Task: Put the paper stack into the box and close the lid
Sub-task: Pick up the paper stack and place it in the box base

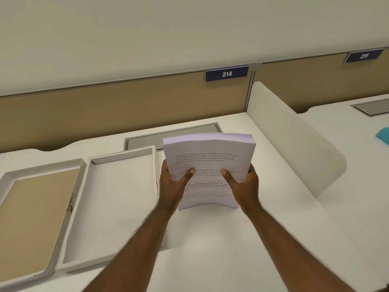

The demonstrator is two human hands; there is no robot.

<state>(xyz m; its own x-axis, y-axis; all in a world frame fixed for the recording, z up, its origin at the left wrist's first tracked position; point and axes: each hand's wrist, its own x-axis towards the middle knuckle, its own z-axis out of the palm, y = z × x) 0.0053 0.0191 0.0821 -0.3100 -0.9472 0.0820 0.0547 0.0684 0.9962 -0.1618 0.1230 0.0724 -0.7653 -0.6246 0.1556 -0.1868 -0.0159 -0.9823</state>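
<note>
Head view: the left hand (172, 182) and right hand (244, 184) clamp a thick white printed paper stack (208, 163) by its side edges, thumbs on top, tilted above the white desk (210, 239), right of the open white cardboard box (117, 161) and its tan-lined lid (12, 175).

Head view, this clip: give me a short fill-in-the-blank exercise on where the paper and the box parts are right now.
1. The thick white printed paper stack is gripped by ____ hands, the left hand and right hand.
2. The open white cardboard box holds ____ sheets of paper.
3. The tan-lined box lid lies to the ____ of the box.
4. The blue number sign straight ahead reads ____.

Missing words: both; no; left; 214
</note>
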